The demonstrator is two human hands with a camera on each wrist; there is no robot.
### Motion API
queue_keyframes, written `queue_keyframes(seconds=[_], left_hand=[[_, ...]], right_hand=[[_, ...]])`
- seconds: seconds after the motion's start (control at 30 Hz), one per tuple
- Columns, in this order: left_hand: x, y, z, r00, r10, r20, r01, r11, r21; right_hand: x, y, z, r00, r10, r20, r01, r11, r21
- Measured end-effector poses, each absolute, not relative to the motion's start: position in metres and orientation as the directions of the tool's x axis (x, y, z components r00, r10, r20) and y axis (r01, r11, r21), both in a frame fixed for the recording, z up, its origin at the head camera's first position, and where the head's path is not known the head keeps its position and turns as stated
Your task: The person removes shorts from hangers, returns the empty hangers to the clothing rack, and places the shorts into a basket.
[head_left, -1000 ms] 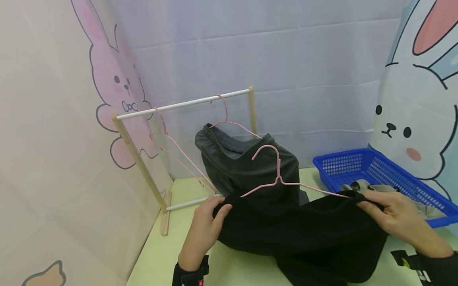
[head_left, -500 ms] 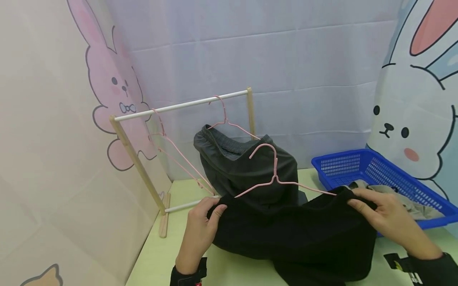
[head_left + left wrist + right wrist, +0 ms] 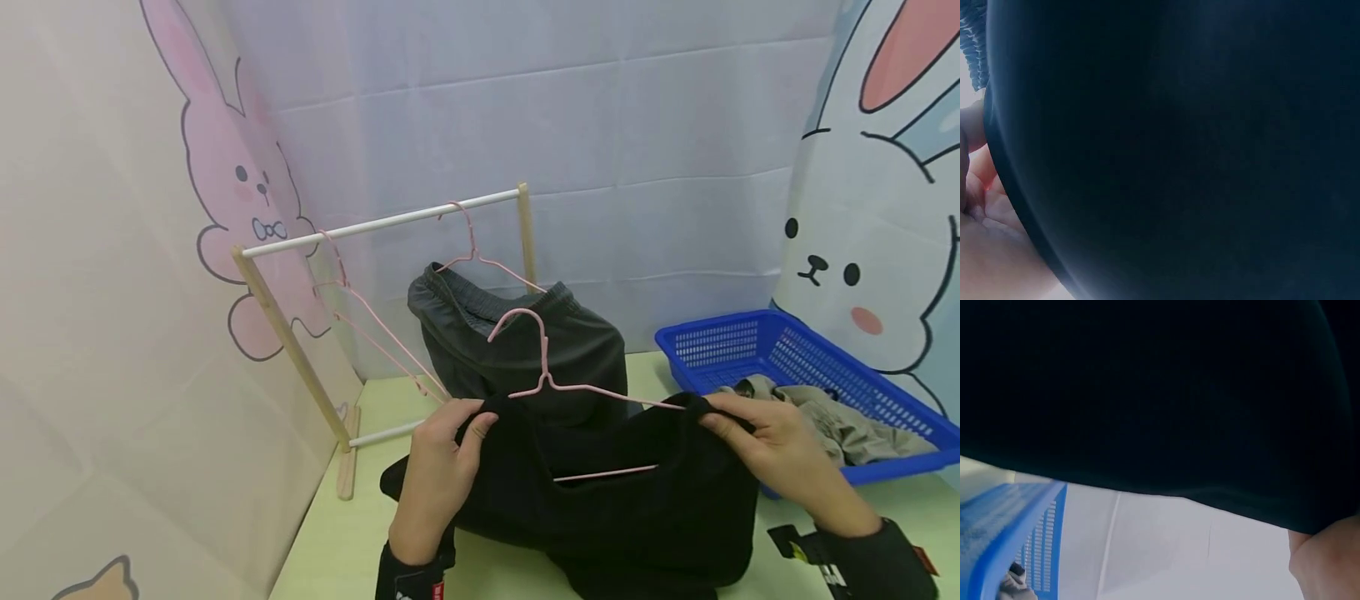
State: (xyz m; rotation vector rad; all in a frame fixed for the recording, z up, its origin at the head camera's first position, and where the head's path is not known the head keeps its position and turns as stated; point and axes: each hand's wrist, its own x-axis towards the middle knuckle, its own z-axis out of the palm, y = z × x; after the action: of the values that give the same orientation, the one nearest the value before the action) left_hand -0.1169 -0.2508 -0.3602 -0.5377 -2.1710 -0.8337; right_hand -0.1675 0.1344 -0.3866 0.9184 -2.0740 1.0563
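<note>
A black garment (image 3: 622,525) hangs between both hands, its wide opening facing up and sagging in the middle. A pink hanger (image 3: 545,358) is inside it, with the hook and shoulders rising above the edge and a stretch of its bottom bar showing in the opening. My left hand (image 3: 442,467) pinches the garment's upper edge near the hanger's left end, thumb in front. At the right end, my right hand (image 3: 780,446) grips the same edge between thumb and fingers. Black cloth (image 3: 1179,150) fills most of the left wrist view, and dark cloth (image 3: 1147,394) covers the upper right wrist view.
Behind stands a rack with a white rail (image 3: 390,221) and wooden posts. Dark grey elastic-waist clothing (image 3: 510,342) hangs there on a pink hanger, beside a bare pink hanger (image 3: 375,317). A blue basket (image 3: 720,342) holding beige cloth (image 3: 847,417) sits at right.
The hanger and the right hand have moved left, while the left hand has shifted slightly right, so the hands are closer together. The garment's opening now gapes, showing the hanger's bottom bar.
</note>
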Motion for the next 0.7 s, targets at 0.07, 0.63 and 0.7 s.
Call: queue_keyframes(seconds=[0.07, 0.63, 0.7], left_hand=[[-0.117, -0.247, -0.359, -0.64, 0.107, 0.761, 0.592, 0.701, 0.399], [-0.119, -0.242, -0.355, -0.617, 0.062, 0.785, 0.598, 0.684, 0.416], [-0.12, -0.244, -0.355, -0.607, 0.067, 0.792, 0.611, 0.676, 0.411]], right_hand=[[-0.167, 0.128, -0.386, -0.56, -0.299, 0.773, -0.8, 0.439, -0.409], [-0.165, 0.106, -0.392, -0.557, -0.343, 0.756, -0.814, 0.407, -0.415], [-0.165, 0.108, -0.393, -0.563, -0.354, 0.747, -0.812, 0.406, -0.42]])
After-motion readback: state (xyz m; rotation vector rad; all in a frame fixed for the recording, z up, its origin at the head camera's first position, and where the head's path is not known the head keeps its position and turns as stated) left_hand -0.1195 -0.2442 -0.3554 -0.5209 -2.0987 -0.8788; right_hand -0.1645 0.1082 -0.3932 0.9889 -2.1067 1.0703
